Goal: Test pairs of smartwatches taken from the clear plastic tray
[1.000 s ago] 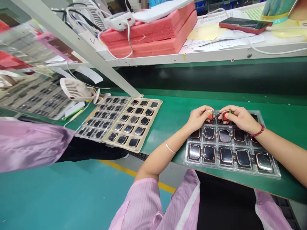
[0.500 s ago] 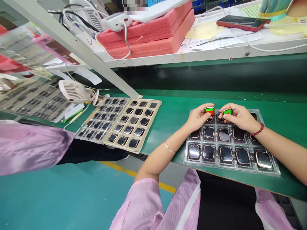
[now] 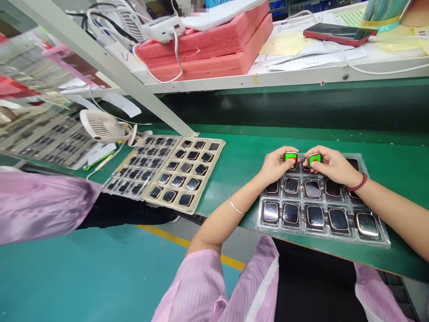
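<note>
Green bench [image 3: 241, 179] under a white shelf [image 3: 284, 78] that holds red foam blocks [image 3: 208, 51] and a phone [image 3: 338, 35]. Your left hand [image 3: 275, 166] grips the first watch [image 3: 291, 157]; your right hand [image 3: 332, 166] grips the second watch [image 3: 314, 159]. Fingers clamped on each case, thumbs at the lower part of the lit green-and-red screens. Both watches sit just apart, above the far row of a clear tray [image 3: 263, 227]. Dark-screened watches [image 3: 315, 216] fill its nearer compartments. Well to the left: beige tray [image 3: 210, 175] of dark pieces, small fan [image 3: 100, 126], another person's pink sleeve [image 3: 47, 203].
</note>
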A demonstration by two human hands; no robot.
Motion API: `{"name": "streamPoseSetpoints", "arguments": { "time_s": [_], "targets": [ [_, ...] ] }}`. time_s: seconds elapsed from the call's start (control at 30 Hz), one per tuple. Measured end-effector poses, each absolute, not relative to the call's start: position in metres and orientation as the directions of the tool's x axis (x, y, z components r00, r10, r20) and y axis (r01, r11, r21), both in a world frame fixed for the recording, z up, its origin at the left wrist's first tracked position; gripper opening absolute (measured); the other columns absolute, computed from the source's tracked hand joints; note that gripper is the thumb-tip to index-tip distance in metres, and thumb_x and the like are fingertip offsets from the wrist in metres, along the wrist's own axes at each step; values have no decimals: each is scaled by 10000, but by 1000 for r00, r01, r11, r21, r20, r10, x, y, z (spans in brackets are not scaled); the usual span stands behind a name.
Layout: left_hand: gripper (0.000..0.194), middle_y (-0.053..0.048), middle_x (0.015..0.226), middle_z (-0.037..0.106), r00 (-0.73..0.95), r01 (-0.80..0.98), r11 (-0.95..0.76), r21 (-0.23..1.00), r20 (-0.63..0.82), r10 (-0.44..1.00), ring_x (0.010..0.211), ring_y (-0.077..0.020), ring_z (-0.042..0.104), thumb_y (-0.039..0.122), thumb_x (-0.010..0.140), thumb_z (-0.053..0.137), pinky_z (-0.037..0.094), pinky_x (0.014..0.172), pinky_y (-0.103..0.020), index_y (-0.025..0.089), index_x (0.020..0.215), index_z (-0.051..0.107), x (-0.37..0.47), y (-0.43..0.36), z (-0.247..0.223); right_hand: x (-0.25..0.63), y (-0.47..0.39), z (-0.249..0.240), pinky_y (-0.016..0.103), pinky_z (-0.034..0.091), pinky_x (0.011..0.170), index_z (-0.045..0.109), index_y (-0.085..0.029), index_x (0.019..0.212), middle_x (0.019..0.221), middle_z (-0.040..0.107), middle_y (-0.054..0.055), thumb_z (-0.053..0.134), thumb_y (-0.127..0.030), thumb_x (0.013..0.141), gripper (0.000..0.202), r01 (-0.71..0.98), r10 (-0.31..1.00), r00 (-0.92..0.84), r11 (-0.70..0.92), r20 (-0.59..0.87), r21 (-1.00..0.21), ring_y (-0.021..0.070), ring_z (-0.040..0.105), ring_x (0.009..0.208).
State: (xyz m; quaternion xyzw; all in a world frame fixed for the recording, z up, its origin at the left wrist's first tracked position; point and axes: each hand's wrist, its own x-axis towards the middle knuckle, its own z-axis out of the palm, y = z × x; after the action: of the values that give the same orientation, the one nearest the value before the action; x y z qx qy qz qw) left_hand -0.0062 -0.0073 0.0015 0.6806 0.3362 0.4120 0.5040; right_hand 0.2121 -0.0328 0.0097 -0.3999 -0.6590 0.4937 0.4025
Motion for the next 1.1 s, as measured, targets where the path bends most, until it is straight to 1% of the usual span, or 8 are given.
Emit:
{"name": "streamPoseSetpoints", "arguments": {
  "time_s": [0.1, 0.2, 0.33, 0.5, 0.67, 0.8, 0.93, 1.1],
  "targets": [
    [468, -98, 1025, 693, 437, 37, -272, 962, 229, 870, 846, -110, 650, 425, 806, 723, 547, 762, -214, 109, 1138, 626, -6, -8, 2, 213, -33, 10, 199, 582, 664, 610, -155, 1051, 961, 694, 67, 662, -299, 760, 329, 151, 928, -353, 181, 118, -972, 94, 654, 763],
    [422, -83, 980, 695, 431, 45, -288, 956, 242, 869, 844, -107, 651, 391, 804, 715, 531, 767, -204, 111, 1107, 626, -5, -9, 4, 214, -33, 11, 189, 581, 660, 616, -152, 1042, 961, 692, 68, 657, -304, 772, 313, 154, 921, -374, 182, 114, -971, 93, 659, 766],
    [370, -78, 985, 694, 419, 87, -329, 940, 265, 868, 863, -107, 653, 331, 802, 682, 517, 808, -207, 113, 1096, 621, -5, -10, 6, 214, -32, 10, 192, 587, 654, 610, -157, 1141, 1027, 688, 82, 624, -340, 823, 368, 135, 918, -383, 164, 101, -977, 94, 674, 768],
    [407, -71, 986, 681, 423, 95, -303, 948, 237, 875, 885, -107, 638, 281, 783, 656, 512, 812, -202, 125, 1152, 583, -5, -10, 6, 213, -30, 6, 198, 599, 685, 599, -170, 1188, 1092, 680, 84, 630, -258, 801, 398, 126, 916, -384, 173, 113, -977, 89, 674, 793],
    [445, -76, 1014, 671, 425, 100, -303, 948, 235, 874, 917, -109, 635, 260, 779, 641, 509, 802, -187, 128, 1195, 559, -5, -9, 4, 213, -31, 6, 201, 601, 718, 586, -173, 1186, 1084, 673, 74, 622, -209, 767, 422, 114, 913, -393, 169, 112, -979, 82, 666, 802],
    [463, -78, 1038, 661, 435, 85, -301, 950, 236, 869, 926, -106, 627, 246, 780, 630, 507, 806, -186, 128, 1218, 541, -5, -8, 4, 213, -31, 6, 193, 592, 715, 579, -166, 1196, 1089, 663, 75, 603, -220, 776, 424, 111, 907, -400, 192, 133, -975, 75, 657, 806],
    [473, -83, 1040, 658, 426, 82, -296, 952, 235, 874, 949, -112, 631, 229, 778, 631, 506, 811, -184, 125, 1230, 537, -5, -9, 5, 214, -30, 5, 207, 587, 697, 578, -171, 1202, 1093, 663, 79, 603, -236, 787, 421, 119, 915, -387, 168, 109, -979, 84, 658, 807],
    [516, -102, 1177, 642, 466, 33, -271, 962, 225, 856, 957, -101, 632, 235, 809, 610, 533, 861, -204, 144, 1306, 504, -5, -8, 3, 214, -30, 7, 216, 586, 687, 590, -167, 1194, 1092, 678, 88, 634, -288, 801, 414, 108, 917, -379, 180, 126, -978, 87, 655, 792]
  ]
}}
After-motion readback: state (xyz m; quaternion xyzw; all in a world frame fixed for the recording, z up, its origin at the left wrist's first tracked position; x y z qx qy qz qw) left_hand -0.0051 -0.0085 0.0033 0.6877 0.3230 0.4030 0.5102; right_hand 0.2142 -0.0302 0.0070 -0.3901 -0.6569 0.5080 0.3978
